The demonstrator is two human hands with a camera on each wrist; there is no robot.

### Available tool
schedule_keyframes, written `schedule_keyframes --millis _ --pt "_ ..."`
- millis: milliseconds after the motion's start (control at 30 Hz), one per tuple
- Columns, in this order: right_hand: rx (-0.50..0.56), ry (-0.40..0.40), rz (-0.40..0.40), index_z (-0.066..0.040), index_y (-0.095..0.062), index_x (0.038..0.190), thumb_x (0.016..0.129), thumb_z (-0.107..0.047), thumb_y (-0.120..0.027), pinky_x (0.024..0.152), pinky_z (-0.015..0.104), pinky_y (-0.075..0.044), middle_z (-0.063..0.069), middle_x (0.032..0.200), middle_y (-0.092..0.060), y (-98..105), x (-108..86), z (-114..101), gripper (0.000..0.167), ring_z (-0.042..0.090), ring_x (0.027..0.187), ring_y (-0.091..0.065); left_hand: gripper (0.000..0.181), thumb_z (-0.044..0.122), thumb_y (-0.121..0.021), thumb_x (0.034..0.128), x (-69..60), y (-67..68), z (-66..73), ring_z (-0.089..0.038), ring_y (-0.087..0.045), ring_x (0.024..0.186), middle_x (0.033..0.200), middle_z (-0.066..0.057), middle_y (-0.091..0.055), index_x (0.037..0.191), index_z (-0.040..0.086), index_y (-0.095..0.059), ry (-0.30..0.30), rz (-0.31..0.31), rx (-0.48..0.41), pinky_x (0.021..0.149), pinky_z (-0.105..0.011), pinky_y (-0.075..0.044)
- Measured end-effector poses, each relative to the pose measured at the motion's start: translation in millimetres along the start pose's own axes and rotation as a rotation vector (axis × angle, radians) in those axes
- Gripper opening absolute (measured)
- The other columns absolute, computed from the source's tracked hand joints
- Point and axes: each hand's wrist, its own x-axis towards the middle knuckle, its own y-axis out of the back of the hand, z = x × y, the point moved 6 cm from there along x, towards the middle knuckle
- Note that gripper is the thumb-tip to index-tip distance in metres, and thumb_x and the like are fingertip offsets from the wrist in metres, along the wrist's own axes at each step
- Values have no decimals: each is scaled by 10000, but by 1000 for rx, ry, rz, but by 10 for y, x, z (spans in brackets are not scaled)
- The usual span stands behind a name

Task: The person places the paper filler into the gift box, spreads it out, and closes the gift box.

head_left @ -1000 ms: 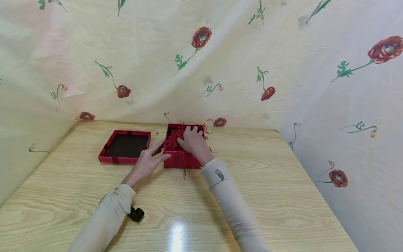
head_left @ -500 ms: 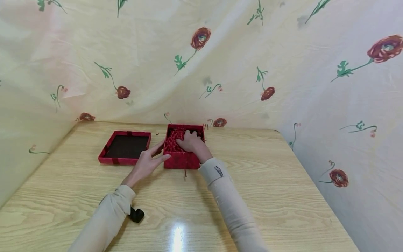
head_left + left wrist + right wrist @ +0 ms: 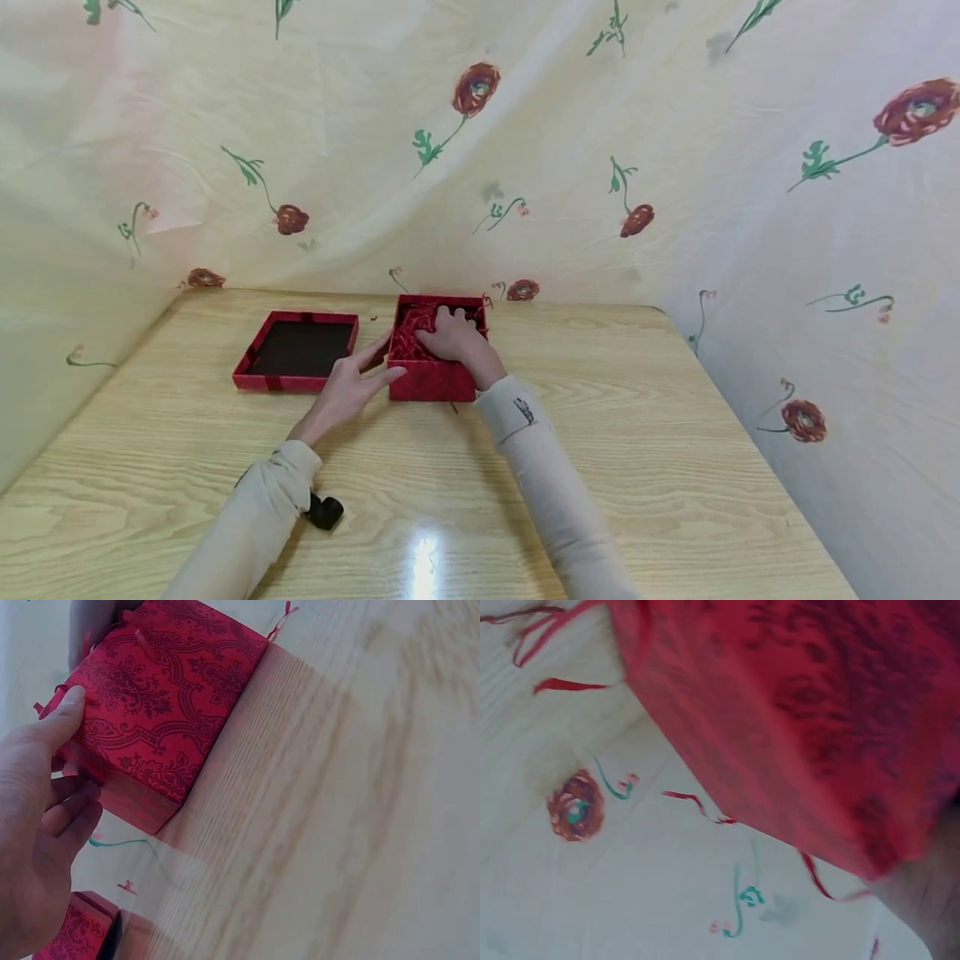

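Observation:
A red patterned gift box (image 3: 427,383) stands without its lid near the back edge of the table, holding red shredded paper (image 3: 408,332). At its front left corner my left hand (image 3: 347,392) holds it, thumb on the front face and fingers against the left side; the left wrist view shows this grip closely. My right hand (image 3: 455,335) reaches into the box from above and presses on the shreds at the right. Its fingertips are hidden inside. In the right wrist view the box wall (image 3: 802,712) covers most of that hand, with loose strands (image 3: 697,804) sticking out.
The box lid (image 3: 277,383) lies upturned to the left, its dark inside showing. A small black object (image 3: 326,512) sits beside the left sleeve. One tiny shred (image 3: 373,318) lies between lid and box. Behind the table (image 3: 645,467) hangs a flowered cloth (image 3: 360,167).
My right hand has sunk lower into the box. Strands that hung over the right and back rim are now mostly inside. The left hand and the lid have stayed in place.

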Motion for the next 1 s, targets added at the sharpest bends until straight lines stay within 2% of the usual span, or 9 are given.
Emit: schedule_keyframes --millis 133,233,333,467,600,700,867,1000 --pt "-20 26 95 38 -383 1549 1061 -403 -580 1131 610 -354 314 1589 -288 85 -81 -86 687 529 1439 -308 694 297 -713 1006 -4 3 7 -355 -359 1477 1623 -157 -368 1612 166 -401 3 0 -3 1107 -592 -391" --pt "-16 37 178 21 -367 1563 1044 -399 -609 1098 610 -394 313 1562 -300 159 -112 -119 710 528 1412 -323 694 292 -716 1004 -5 4 27 -350 -369 1472 1619 -159 -374 1610 165 -403 -2 2 -2 1104 -587 -396" --pt "-5 28 218 9 -315 1595 1039 -388 -618 1095 611 -394 318 1550 -304 201 -106 -106 747 526 1405 -321 696 288 -719 1002 -2 1 41 -346 -383 1463 1617 -168 -372 1609 155 -404 -11 2 -2 1099 -584 -404" --pt "14 9 212 36 -338 1576 1046 -372 -610 1102 604 -389 313 1547 -295 193 -63 -51 721 526 1399 -322 699 279 -719 1003 -5 0 43 -359 -379 1462 1617 -194 -361 1607 129 -402 -16 3 6 1098 -594 -399" --pt "26 -12 220 53 -398 1530 1049 -362 -607 1065 585 -429 310 1511 -299 163 -20 -13 668 510 1337 -379 700 284 -721 1001 -8 7 34 -366 -368 1468 1615 -209 -357 1604 119 -406 -17 5 11 1100 -595 -396" --pt "42 -25 221 48 -386 1536 1050 -363 -606 1031 598 -460 318 1521 -273 134 0 13 674 522 1329 -387 699 282 -726 997 -6 5 41 -365 -379 1461 1611 -206 -365 1600 119 -414 -21 8 12 1097 -591 -402" --pt "56 -54 179 50 -370 1545 1058 -370 -590 1062 632 -423 332 1567 -247 71 32 48 680 544 1414 -321 695 279 -724 998 -5 8 48 -363 -375 1464 1608 -186 -375 1599 115 -415 -27 13 16 1103 -591 -394" --pt "56 -84 116 64 -378 1537 1070 -386 -561 1110 624 -374 347 1572 -261 21 61 87 674 541 1447 -289 699 301 -721 1000 -2 2 48 -365 -367 1467 1605 -186 -375 1600 114 -414 -24 12 20 1107 -592 -389"
